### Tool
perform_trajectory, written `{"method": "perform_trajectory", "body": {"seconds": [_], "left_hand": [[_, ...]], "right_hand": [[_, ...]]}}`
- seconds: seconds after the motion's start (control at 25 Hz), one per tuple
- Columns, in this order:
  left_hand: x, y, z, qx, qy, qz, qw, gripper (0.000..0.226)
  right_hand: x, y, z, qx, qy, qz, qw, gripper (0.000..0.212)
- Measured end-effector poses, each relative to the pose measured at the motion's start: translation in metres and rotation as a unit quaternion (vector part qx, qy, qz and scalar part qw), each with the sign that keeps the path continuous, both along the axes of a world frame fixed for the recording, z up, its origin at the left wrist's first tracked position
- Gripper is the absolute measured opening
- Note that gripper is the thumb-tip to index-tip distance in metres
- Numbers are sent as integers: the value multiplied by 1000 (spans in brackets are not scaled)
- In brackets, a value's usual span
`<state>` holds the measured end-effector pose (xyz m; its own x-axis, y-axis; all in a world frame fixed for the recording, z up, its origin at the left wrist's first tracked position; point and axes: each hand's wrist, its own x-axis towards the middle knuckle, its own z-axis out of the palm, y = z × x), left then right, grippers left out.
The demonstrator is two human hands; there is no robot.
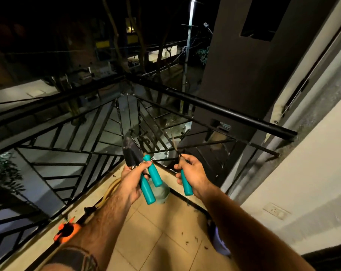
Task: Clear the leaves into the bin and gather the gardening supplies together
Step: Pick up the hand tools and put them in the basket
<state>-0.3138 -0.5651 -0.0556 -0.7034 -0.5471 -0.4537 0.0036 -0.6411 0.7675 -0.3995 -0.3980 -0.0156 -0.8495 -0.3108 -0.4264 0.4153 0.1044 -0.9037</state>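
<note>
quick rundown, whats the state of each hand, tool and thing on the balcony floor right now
left hand: grips two teal-handled tools
trowel: held, blade up
second teal handle: held, head hidden
right hand: grips one teal-handled tool
right tool: held, tines up
small pot: upright on floor
yellow hose: lying by railing

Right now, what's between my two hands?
Head view: no tool bridges left hand and right hand; behind the gap sit railing and floor.

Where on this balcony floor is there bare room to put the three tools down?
Bare tiles lie between the forearms, bordered by the railing and wall. Crowded: the corner by the small pot, the hose and orange tool along the left edge.
</note>
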Motion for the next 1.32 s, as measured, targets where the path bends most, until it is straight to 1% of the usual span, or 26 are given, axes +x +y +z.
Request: {"method": "perform_trajectory", "body": {"seconds": [0.2, 0.32, 0.36, 0.44, 0.52, 0.56, 0.68, 0.8, 0.92, 1.04, 1.12, 1.2, 1.28, 1.32], "left_hand": [[-57, 36, 1, 7, 10, 38, 999, 44], [-88, 66, 0, 8, 15, 76, 997, 45], [-98, 73, 1, 11, 16, 84, 996, 47], [-112, 83, 2, 7, 14, 92, 996, 49], [-118, 87, 5, 1, 19, 96, 995, 48], [-120, 87, 7, -3, 21, 100, 995, 46], [-119, 70, 13, -13, 12, 103, 994, 43], [-114, 44, 12, -4, 6, 101, 995, 48], [-109, 10, 2, 2, 6, 99, 995, 52], [-109, -19, -16, -5, 6, 100, 995, 45], [-110, -31, -32, 12, -4, 104, 995, 46], [-114, -38, -53, 29, -16, 113, 993, 50], [-118, -41, -84, 28, -18, 131, 991, 53], [-122, -44, -107, 23, -20, 144, 989, 51]], "right_hand": [[-78, 15, -15, 33, 9, 38, 999, 10], [-124, 26, -21, 38, 8, 70, 997, 7], [-138, 29, -21, 41, 7, 79, 996, 8], [-157, 31, -22, 49, 4, 90, 995, 16], [-168, 28, -24, 56, 9, 101, 993, 25], [-172, 24, -25, 56, 10, 106, 993, 26], [-178, 7, -29, 46, 1, 106, 993, 24], [-179, -8, -32, 44, -3, 98, 994, 25], [-179, -33, -39, 65, 10, 81, 995, 27], [-183, -61, -57, 86, 31, 91, 992, 22], [-192, -72, -75, 121, 48, 110, 985, 17], [-207, -81, -103, 157, 55, 138, 976, 7], [-222, -93, -143, 182, 62, 165, 967, 21], [-230, -102, -170, 194, 65, 180, 962, 26]]}}
